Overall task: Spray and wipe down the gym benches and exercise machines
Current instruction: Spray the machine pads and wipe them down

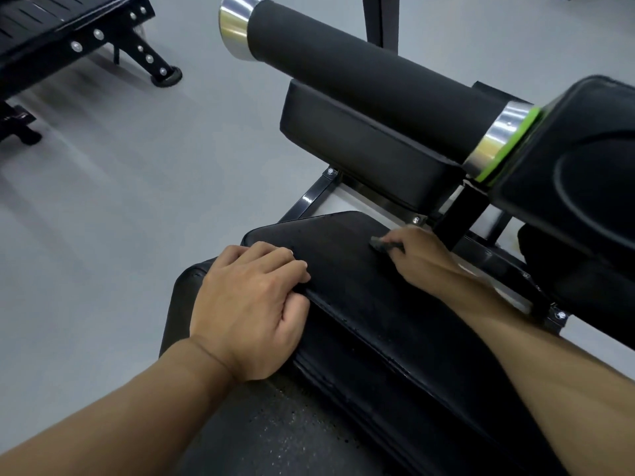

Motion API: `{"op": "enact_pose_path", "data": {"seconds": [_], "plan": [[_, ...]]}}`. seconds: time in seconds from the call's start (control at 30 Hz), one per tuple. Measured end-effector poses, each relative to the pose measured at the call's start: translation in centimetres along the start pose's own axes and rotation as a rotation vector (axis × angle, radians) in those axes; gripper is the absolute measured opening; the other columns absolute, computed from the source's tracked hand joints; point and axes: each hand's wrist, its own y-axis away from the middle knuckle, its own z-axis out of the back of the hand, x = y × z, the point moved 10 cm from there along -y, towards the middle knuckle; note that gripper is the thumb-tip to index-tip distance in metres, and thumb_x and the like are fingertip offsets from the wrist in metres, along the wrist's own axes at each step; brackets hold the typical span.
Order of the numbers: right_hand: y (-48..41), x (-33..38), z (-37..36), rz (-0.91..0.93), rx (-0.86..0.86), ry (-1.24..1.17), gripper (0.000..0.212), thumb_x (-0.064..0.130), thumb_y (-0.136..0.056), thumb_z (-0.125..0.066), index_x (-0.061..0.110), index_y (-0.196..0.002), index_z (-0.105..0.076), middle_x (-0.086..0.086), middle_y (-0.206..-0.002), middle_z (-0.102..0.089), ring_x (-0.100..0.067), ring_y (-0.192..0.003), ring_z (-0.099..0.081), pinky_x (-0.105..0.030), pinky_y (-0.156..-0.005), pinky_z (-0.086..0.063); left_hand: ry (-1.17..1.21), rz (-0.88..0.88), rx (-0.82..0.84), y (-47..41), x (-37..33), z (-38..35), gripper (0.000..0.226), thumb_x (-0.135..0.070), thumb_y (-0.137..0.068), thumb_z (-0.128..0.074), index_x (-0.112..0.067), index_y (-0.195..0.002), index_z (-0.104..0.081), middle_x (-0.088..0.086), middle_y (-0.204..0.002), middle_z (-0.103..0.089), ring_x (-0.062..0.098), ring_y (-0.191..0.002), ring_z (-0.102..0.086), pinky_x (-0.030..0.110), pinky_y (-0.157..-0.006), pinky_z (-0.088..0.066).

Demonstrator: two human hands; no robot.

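A black padded seat (357,269) of an exercise machine fills the lower middle of the head view. My left hand (251,304) grips the seat's left edge, fingers curled over the rim. My right hand (415,255) holds a small dark grey cloth (379,242) pressed against the far part of the seat top; most of the cloth is hidden under the hand. Beyond the seat sits a second black pad (360,146) with a black foam roller (360,73) above it.
The roller has chrome end caps and a green ring at its right end, next to a black machine housing (577,187). A black steel frame (309,197) links the pads. Another machine's black frame (68,39) stands at the upper left on the grey floor (137,183).
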Motion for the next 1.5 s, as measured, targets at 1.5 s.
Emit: {"op": "enact_pose_path", "data": {"seconds": [1.5], "plan": [[9.3,5.4,1.7,0.228,0.074,-0.126,0.028,0.012,-0.093,-0.061,0.029,-0.111,-0.072,0.006,-0.091,-0.055,-0.018,-0.085,-0.060,-0.039,-0.076,-0.048,0.000,-0.014,-0.001,0.2,0.1,0.1,0.038,-0.028,-0.080,-0.037,-0.017,-0.087,-0.073,-0.005,-0.093,-0.072,0.023,-0.094,-0.066,0.041,-0.079,-0.046]]}}
